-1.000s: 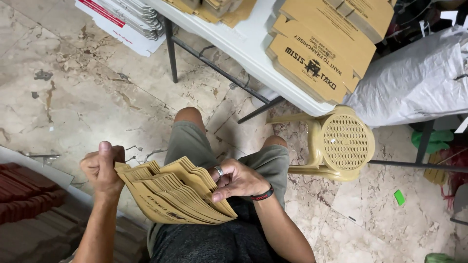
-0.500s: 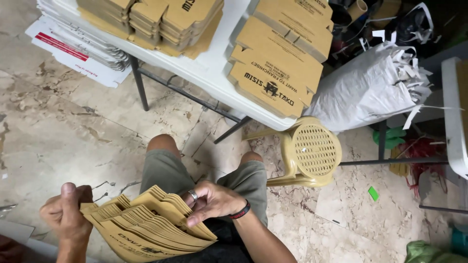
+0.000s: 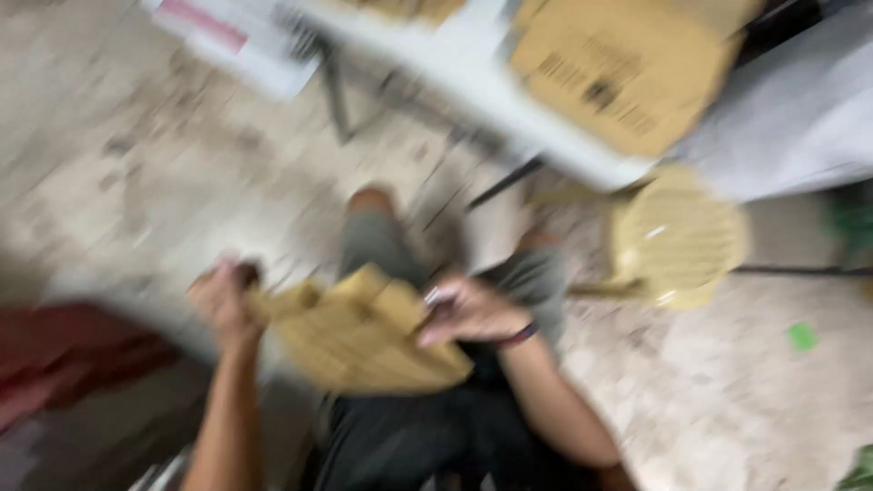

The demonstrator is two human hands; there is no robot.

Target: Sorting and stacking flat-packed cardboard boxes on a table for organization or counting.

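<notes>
- Head view, heavily blurred: the person sits with knees apart, and a fanned stack (image 3: 364, 332) of flat tan cardboard pieces lies across the lap, held between both hands.
- The left hand (image 3: 223, 300) is closed in a fist on the stack's left edge; its grip looks pressed together around the card, though blur hides the fingers.
- The right hand (image 3: 468, 309) rests on the stack's upper right side, fingers curled over the edge. Whether it pinches the card or only steadies it I cannot tell. A dark band sits at that wrist.
- Handling, as a judgement: the pieces look thin, light and fairly stiff, smooth enough to slide over one another, so the fan could slip apart. The outer edges, where the hands already sit, seem the sound places to take hold; a hard squeeze could crease the card.
- Surface and room: a mottled pale stone floor (image 3: 136, 182) with cracks lies underfoot.
- A white counter (image 3: 509, 118) stands ahead, carrying a tan carton (image 3: 627, 64) with dark print.
- A yellow stool (image 3: 677, 236) with a perforated seat stands just beside the right knee, and a white sack (image 3: 800, 118) behind it.
- Something dark red (image 3: 64, 355) lies low at left.
</notes>
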